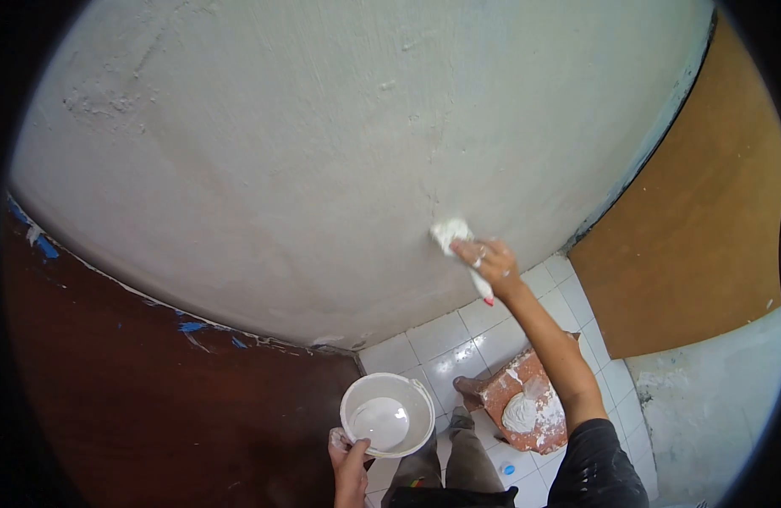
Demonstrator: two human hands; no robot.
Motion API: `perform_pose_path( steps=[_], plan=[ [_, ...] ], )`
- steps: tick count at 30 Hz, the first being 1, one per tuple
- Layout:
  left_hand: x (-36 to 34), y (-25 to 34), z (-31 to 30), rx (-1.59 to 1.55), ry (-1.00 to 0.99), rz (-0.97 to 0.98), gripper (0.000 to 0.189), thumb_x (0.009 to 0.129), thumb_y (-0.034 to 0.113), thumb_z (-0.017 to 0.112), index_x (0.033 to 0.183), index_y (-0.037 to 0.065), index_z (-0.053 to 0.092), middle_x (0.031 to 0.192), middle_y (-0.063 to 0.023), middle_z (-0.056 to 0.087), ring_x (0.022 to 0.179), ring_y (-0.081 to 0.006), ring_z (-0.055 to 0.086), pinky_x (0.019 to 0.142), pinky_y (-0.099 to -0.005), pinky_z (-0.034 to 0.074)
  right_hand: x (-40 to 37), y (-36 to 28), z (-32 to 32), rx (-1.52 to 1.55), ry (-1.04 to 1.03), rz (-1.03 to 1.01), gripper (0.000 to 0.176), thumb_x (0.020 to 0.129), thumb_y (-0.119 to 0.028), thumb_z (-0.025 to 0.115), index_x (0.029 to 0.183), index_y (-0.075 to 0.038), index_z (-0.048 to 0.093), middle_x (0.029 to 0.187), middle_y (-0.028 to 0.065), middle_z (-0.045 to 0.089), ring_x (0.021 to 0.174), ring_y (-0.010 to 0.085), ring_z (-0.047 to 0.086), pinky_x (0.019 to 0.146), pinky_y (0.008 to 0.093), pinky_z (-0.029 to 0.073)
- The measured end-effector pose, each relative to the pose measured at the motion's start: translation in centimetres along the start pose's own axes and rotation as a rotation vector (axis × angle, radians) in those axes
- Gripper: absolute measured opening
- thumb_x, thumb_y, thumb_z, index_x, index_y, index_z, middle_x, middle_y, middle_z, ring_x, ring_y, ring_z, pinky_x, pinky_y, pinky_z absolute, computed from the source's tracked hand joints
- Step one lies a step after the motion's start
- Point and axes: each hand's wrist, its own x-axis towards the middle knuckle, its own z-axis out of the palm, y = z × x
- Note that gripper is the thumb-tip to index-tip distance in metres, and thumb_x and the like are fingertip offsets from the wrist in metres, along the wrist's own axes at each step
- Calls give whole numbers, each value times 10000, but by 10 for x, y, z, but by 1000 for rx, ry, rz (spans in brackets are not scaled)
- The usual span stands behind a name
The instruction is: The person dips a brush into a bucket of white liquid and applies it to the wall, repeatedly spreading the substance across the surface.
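Note:
My right hand (492, 261) is closed round a paintbrush (451, 234) whose bristles are loaded with white paint. The bristles are right at the pale wall (323, 169), and the red-tipped end of the handle points down toward the floor. White smears mark the fingers. Lower down, my left hand (350, 453) grips the rim of a white bucket (386, 415), thumb over the edge. White liquid lies in the bottom of the bucket, which is held in front of my legs.
A red-brown stool (526, 398), spattered white, carries a mound of white paste (520, 413). Beneath is a white tiled floor (437, 343) with a small blue cap (508, 469). A dark brown panel (154, 381) stands at left, an orange-brown one (687, 212) at right.

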Motion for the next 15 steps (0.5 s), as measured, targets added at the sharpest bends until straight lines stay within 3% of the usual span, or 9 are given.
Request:
perform_pose_path(
  steps=[3, 6, 12, 15],
  plan=[
    [2, -19, -4, 14, 23, 3, 282, 777, -67, 624, 975, 69, 476, 936, -83, 577, 789, -156, 633, 605, -302, 591, -46, -5, 31, 78, -168, -9, 435, 851, -102, 622, 1274, -196, 664, 1208, -8, 702, 990, 223, 676, 867, 368, 531],
    [-6, -25, 3, 30, 59, -15, 287, 775, -61, 631, 976, 80, 482, 937, -74, 583, 791, -159, 629, 593, -309, 571, -49, 9, 34, 170, -127, -43, 450, 848, -95, 624, 1285, -198, 653, 1214, -9, 701, 980, 237, 674, 862, 372, 533],
    [-17, -54, 7, 9, 103, -37, 290, 762, -61, 635, 969, 83, 493, 926, -64, 592, 793, -154, 626, 599, -316, 562, 77, 28, -62, -40, 226, -19, 446, 799, -84, 684, 1231, -194, 696, 1156, -6, 726, 952, 234, 670, 818, 352, 531],
    [-27, -65, 15, -16, 124, -35, 289, 759, -63, 632, 978, 73, 501, 922, -60, 597, 787, -149, 624, 589, -302, 557, 70, 24, -50, -100, 286, -43, 451, 786, -91, 703, 1225, -193, 701, 1152, -14, 726, 946, 214, 665, 804, 335, 526]
  ],
)
